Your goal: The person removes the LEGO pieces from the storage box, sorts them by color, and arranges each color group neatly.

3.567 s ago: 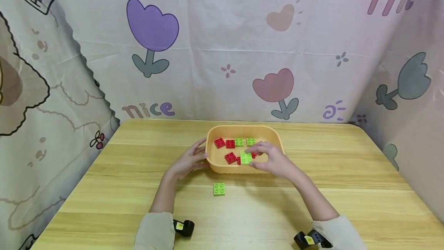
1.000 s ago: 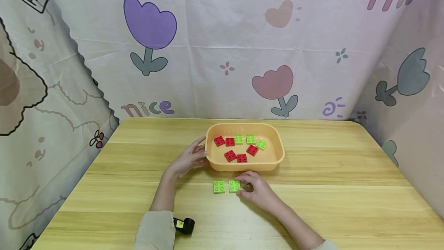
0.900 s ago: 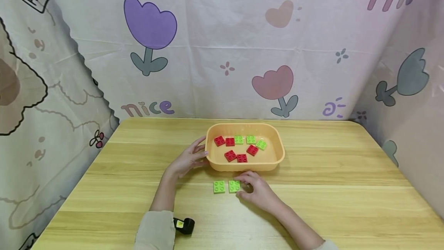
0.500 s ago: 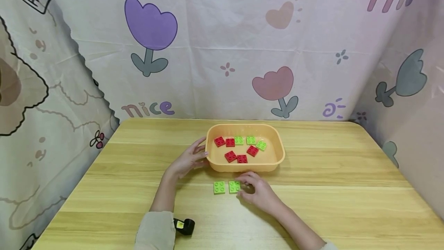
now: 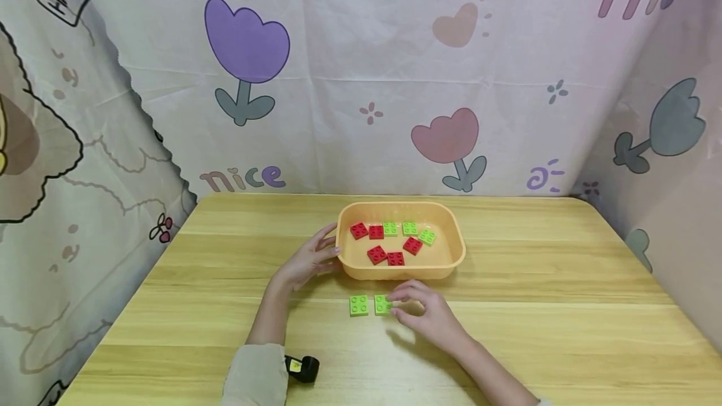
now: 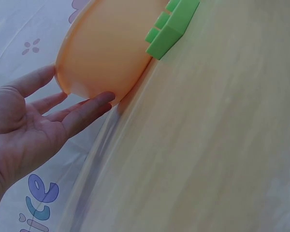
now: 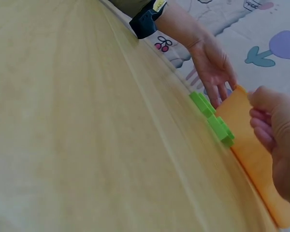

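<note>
Green bricks [image 5: 358, 306], two, are lying on the table [image 5: 169, 318]; at the right one my right hand [image 5: 433, 317] is arching, thumb and fingers parted. My left hand [image 5: 304, 263] is touching the left end of the tray [image 5: 403, 274], fingers spread. Behind, the backdrop [image 5: 350, 36] is showing "nice".

Left fingers [image 6: 89, 113] against orange tray [image 6: 104, 48]

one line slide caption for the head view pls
Left hand touching an orange tray, right hand near two green blocks on the table.
</note>
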`<action>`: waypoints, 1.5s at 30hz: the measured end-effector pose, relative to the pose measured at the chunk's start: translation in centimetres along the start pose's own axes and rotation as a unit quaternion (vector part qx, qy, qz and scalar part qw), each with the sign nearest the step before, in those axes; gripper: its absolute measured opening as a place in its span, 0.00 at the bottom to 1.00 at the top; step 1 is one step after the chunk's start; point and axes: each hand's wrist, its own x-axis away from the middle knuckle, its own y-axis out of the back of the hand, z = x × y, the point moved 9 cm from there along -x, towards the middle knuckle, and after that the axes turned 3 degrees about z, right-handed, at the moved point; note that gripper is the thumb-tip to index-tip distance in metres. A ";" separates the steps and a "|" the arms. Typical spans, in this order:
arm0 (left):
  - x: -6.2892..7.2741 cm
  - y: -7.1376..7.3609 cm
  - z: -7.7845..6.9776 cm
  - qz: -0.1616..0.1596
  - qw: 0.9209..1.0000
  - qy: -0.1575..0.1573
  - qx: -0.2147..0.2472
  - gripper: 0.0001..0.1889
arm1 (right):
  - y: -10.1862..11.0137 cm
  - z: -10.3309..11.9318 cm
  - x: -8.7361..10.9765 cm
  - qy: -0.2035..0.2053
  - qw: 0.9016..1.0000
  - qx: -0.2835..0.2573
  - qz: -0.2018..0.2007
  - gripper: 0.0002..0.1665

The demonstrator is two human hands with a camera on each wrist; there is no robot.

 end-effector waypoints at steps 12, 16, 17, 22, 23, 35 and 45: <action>0.2 0.0 0.0 0.007 1.000 0.003 0.007 0.33 | 3.7 4.4 -3.3 -0.013 0.998 -0.056 -0.023 0.14; 0.2 0.0 0.1 0.008 1.000 0.002 0.007 0.33 | 4.6 2.6 -4.9 -0.010 0.999 -0.032 -0.029 0.14; 0.2 0.0 0.1 0.008 1.000 0.001 0.007 0.33 | 4.8 2.0 -5.4 -0.011 0.999 -0.027 -0.031 0.14; 0.3 0.2 0.2 0.009 1.000 -0.001 0.008 0.33 | 5.8 -0.3 -7.4 -0.040 0.999 -0.010 -0.027 0.14; 0.3 0.2 0.3 0.008 1.000 -0.001 0.008 0.33 | 5.9 -0.6 -7.8 -0.045 0.999 -0.008 -0.024 0.14; 0.2 0.0 0.1 0.006 1.000 -0.004 0.004 0.33 | 6.2 -4.7 -10.9 -0.084 0.996 0.032 0.000 0.16; 0.1 -0.1 0.0 0.004 1.000 -0.004 -0.001 0.33 | 5.4 -7.5 -12.3 -0.130 0.988 0.050 0.070 0.19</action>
